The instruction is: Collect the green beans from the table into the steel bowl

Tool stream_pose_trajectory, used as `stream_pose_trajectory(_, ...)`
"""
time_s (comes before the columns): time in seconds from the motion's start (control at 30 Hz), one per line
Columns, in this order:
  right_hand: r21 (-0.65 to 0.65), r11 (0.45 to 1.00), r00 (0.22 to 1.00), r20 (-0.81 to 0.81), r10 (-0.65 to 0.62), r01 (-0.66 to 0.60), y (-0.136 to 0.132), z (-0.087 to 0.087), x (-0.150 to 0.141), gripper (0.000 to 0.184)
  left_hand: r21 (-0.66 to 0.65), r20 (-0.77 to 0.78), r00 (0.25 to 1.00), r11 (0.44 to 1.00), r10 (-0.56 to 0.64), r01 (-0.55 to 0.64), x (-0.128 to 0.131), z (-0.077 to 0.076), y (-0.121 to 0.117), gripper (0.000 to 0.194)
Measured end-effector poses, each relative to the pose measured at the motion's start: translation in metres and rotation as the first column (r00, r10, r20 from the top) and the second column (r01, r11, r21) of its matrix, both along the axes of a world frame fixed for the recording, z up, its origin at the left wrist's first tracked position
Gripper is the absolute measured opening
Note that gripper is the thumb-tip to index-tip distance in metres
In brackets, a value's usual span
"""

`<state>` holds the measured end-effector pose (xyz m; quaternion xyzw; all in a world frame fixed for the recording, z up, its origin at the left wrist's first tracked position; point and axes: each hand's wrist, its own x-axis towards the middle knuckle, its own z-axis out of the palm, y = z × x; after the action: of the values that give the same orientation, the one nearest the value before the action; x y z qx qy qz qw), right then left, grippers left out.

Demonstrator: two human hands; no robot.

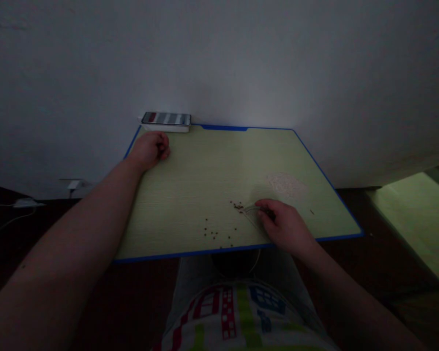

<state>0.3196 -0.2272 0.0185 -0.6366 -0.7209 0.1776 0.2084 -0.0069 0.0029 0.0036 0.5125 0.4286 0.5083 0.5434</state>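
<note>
A small pale green table (212, 170) with a blue rim stands against a white wall. My left hand (150, 148) rests near its far left corner, fingers curled into a loose fist, nothing visible in it. My right hand (283, 225) lies near the front right edge, fingers pinched on a thin clear plastic piece (251, 209), perhaps a small bag. Several small dark seeds (219, 231) lie scattered on the tabletop just left of that hand. A faint pale patch of tiny grains (286, 185) lies beyond the right hand.
A phone (166, 118) lies on a white box at the table's far left corner against the wall. A dark round bowl (236, 263) sits under the front edge above my lap. Cables and a plug (25, 202) lie on the floor at left.
</note>
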Motion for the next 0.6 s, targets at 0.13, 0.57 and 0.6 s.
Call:
stream_pose_trajectory(0.13,-0.008,1.0,0.999,-0.013,0.029,-0.029,-0.001,0.001,-0.003,0.024,-0.016,0.004,1.0,1.0,0.002,-0.001,0.0,0.0,0.0,0.011)
stream_pose_trajectory(0.57,-0.006,1.0,0.999,-0.034,-0.015,0.014,-0.013,0.0,-0.008,0.025,0.004,-0.01,1.0,1.0,-0.004,0.004,0.0,-0.002,0.002,0.008)
stream_pose_trajectory(0.6,-0.009,1.0,0.999,-0.027,-0.023,0.022,-0.012,0.0,-0.008,0.025,0.013,-0.015,1.0,1.0,-0.007,0.007,-0.001,-0.002,0.002,0.008)
